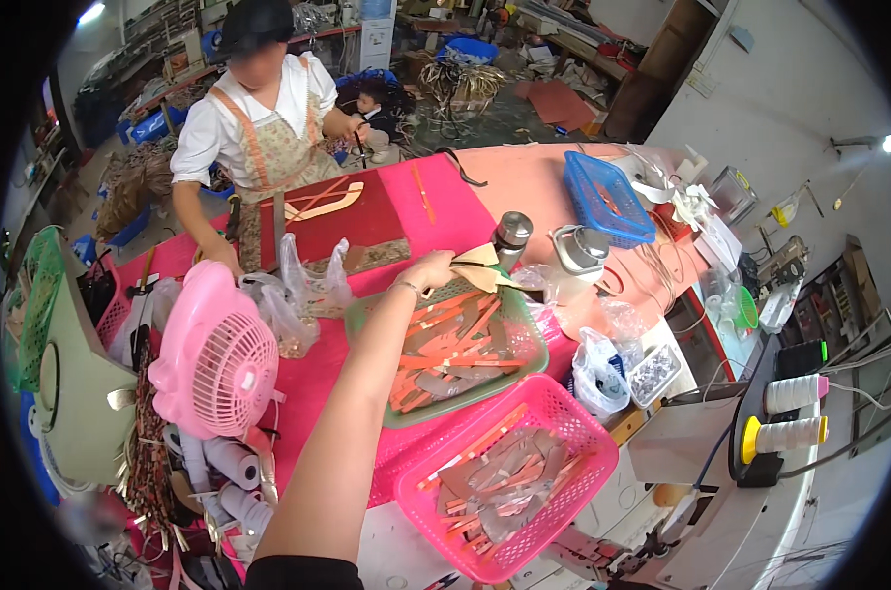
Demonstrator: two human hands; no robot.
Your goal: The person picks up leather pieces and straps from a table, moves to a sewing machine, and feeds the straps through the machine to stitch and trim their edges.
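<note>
My left arm reaches out over the green basket [512, 379]. At its far rim my left hand [431, 272], with a bracelet at the wrist, is closed on the near end of some pale cream flat pieces [482, 278] with a dark band across them. These pieces lie beside a steel thermos [512, 236]. Orange and brown strips [455, 339] fill the green basket below my hand. Closer to me, a pink basket [591, 433] holds more brown and orange strips [512, 482]. My right hand is not in view.
A pink fan [219, 359] stands left of my arm, with plastic bags [303, 295] behind it. Across the table [445, 206] a co-worker [259, 128] in an apron stands. A blue basket [608, 197], a jar [578, 251] and thread spools [785, 438] are to the right.
</note>
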